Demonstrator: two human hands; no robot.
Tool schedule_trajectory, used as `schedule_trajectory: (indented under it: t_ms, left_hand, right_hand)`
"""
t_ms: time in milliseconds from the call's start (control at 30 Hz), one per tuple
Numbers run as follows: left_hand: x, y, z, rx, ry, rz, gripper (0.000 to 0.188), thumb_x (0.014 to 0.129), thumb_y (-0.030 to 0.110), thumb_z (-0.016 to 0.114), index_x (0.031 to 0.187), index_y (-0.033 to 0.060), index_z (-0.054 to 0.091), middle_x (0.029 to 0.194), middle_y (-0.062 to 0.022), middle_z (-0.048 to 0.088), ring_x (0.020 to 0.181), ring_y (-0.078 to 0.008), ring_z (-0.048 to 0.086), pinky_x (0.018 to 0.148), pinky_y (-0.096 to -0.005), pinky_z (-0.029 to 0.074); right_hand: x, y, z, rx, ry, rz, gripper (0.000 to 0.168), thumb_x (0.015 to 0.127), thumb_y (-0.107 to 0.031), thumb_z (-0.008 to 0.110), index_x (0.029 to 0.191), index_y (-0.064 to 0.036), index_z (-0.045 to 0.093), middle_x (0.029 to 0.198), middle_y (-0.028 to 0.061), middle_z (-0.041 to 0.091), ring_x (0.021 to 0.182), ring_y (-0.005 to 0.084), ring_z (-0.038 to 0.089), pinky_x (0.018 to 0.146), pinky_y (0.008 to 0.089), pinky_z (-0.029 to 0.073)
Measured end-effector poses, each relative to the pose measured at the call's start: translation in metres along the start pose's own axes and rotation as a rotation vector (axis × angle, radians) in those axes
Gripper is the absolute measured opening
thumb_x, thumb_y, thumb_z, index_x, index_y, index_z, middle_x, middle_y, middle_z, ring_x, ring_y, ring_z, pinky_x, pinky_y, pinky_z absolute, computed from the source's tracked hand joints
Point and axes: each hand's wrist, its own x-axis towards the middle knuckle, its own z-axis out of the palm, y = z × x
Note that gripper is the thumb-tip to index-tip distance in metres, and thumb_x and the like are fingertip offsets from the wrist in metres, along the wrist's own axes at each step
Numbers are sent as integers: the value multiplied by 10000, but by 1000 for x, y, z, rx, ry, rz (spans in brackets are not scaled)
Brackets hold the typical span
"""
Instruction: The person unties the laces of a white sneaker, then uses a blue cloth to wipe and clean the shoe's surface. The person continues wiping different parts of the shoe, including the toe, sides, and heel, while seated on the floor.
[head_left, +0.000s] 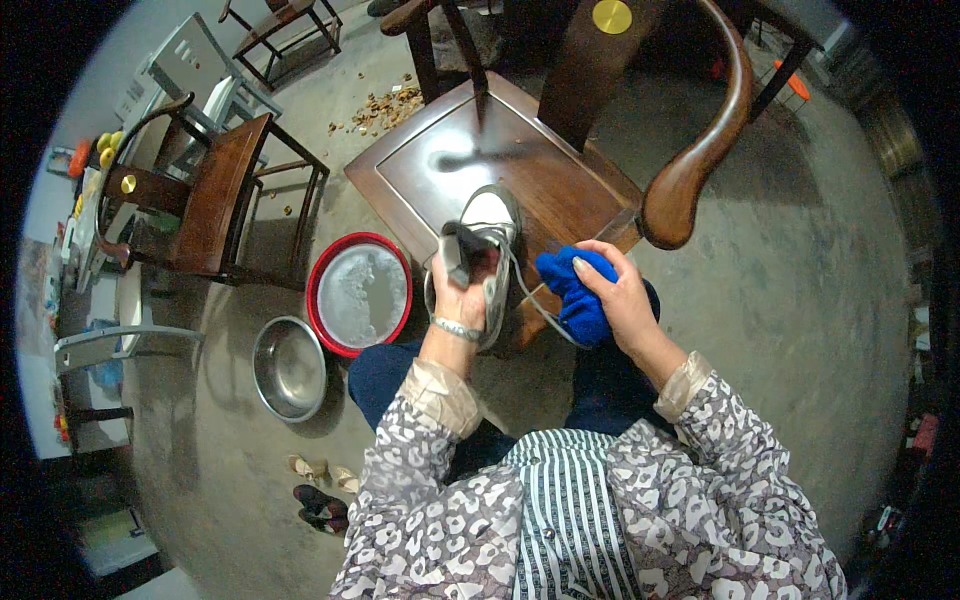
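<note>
A shoe with a white toe cap (487, 209) and grey laces is held over the seat of a wooden armchair (420, 172). My left hand (459, 296) is inside the shoe's opening, the tongue folded up by the fingers; most fingertips are hidden. To its right my right hand (619, 296) grips a bunched blue cloth (581, 300), thumb on top. A long lace hangs from the shoe and runs down to the cloth's lower edge. The cloth and the shoe are apart.
Left of the armchair, a red-rimmed basin (313, 300) holds sudsy water, beside a metal basin (262, 396). Another wooden chair (225, 195) stands beyond them. Shoes (322, 506) lie on the floor at lower left. Brown scraps (386, 110) litter the floor behind.
</note>
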Motion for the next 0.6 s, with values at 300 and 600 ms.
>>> schedule_trajectory:
  t_ms: [300, 600]
  left_hand:
    - [-21, -1, 17, 512, 177, -14, 458, 1044, 409, 408, 1254, 42, 586, 1243, -177, 616, 1158, -331, 564, 1065, -472, 421]
    - [-86, 2, 36, 938, 83, -71, 707, 1016, 547, 465, 1411, -38, 432, 1420, -206, 499, 1271, -296, 499, 1093, -398, 389]
  right_hand:
    - [10, 39, -6, 296, -347, 493, 699, 875, -213, 734, 1457, 24, 428, 1290, 158, 621, 1080, 206, 639, 922, 346, 519]
    - [24, 62, 21, 235, -448, 427, 681, 840, -123, 732, 1438, 37, 448, 1208, 127, 659, 993, 177, 651, 883, 286, 515]
